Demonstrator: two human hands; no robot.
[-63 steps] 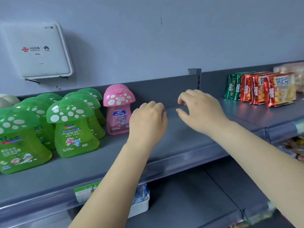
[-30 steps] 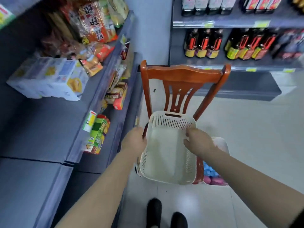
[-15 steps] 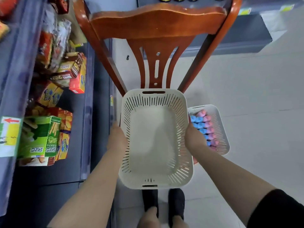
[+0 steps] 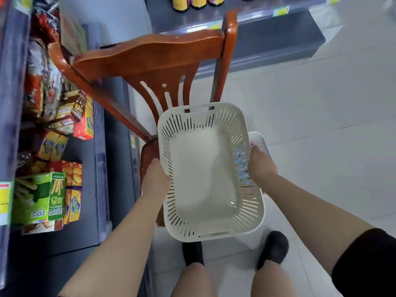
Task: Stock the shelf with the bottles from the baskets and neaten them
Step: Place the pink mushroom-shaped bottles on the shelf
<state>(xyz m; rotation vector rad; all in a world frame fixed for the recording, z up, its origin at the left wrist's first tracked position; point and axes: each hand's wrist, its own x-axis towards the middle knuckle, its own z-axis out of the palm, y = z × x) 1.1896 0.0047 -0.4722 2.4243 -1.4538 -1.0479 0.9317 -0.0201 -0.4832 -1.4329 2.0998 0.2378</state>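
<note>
Empty white slotted plastic basket (image 4: pixel 211 172) lifted up and over to the right since before, now covering most of second white basket (image 4: pixel 260 141), left hand (image 4: pixel 156 179) and right hand (image 4: pixel 260 166) gripping its sides, brown wooden chair (image 4: pixel 150 58) behind.

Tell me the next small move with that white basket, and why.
Probably lift the empty basket aside, clear of the chair. Both hands, left hand and right hand, grip its sides, nothing lies inside it, and it covers most of the second basket beneath, where bottles likely remain.
</note>
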